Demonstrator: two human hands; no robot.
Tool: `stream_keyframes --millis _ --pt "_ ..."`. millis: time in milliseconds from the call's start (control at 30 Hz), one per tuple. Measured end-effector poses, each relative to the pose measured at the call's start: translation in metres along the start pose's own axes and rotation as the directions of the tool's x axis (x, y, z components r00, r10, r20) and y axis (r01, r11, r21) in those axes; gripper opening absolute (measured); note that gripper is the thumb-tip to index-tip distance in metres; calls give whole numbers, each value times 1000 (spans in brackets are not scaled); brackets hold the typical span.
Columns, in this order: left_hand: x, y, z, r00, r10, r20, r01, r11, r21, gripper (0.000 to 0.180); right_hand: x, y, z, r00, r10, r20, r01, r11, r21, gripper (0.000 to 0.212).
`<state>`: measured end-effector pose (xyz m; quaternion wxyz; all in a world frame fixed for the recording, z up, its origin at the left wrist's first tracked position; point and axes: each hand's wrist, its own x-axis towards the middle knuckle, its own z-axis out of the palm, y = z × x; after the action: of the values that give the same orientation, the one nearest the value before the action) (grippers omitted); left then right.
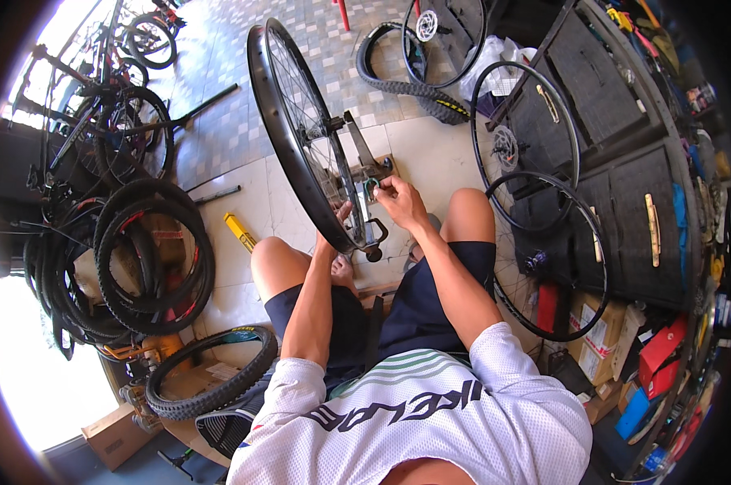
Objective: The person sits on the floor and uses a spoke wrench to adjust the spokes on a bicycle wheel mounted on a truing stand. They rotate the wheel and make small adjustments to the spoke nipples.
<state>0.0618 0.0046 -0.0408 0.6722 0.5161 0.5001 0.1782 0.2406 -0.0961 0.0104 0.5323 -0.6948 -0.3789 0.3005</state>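
Note:
A bare bicycle wheel (278, 129) with a deep black rim and thin spokes stands upright in a metal truing stand (364, 152) on the floor in front of me. My left hand (340, 218) is at the near, lower part of the wheel, partly hidden by the rim, its fingers curled round it. Just right of the wheel, my right hand (399, 202) has its thumb and fingers pinched at a small green piece (371, 188) beside the stand. What that piece is cannot be made out. The stand's black-tipped crank handle (374, 254) sticks out between my knees.
A yellow box-shaped piece (239, 232) lies left of my knee. Tyres (153, 255) and bicycles (111, 121) crowd the left side. Wheels (579, 267) lean against a black cabinet (616, 218) at right. A loose tyre (418, 89) lies beyond the stand; cardboard boxes (598, 343) stand near right.

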Motion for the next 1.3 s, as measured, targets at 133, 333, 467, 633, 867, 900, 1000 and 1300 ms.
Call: stream_keyframes --millis 133,333,467,633,867,900,1000,1300 --pt "-8 12 13 999 -8 38 12 996 -93 63 1 -24 -21 998 48 27 -45 994 -97 24" --pt "-16 34 14 984 -92 151 122 971 -206 55 17 -25 -35 996 -67 51 77 967 -244 24" --pt "-14 36 7 980 -115 162 139 980 -142 54 18 -9 -42 998 -30 58 44 963 -266 23" --pt "-8 33 2 977 -145 159 167 977 -136 50 9 27 -43 998 57 30 -40 916 -399 27" --pt "-6 37 7 984 -145 104 154 985 -78 49 21 31 -34 998 -17 62 36 946 -323 24" --pt "-8 37 6 985 -152 86 159 984 -77 49 22 29 -31 997 -21 68 41 951 -307 24" --pt "-10 41 2 982 -143 121 153 985 -78 49 24 24 -24 996 -43 73 63 955 -290 24" --pt "-5 43 -13 985 -163 -46 156 979 -132 75 30 24 -12 995 -41 96 66 959 -276 25"
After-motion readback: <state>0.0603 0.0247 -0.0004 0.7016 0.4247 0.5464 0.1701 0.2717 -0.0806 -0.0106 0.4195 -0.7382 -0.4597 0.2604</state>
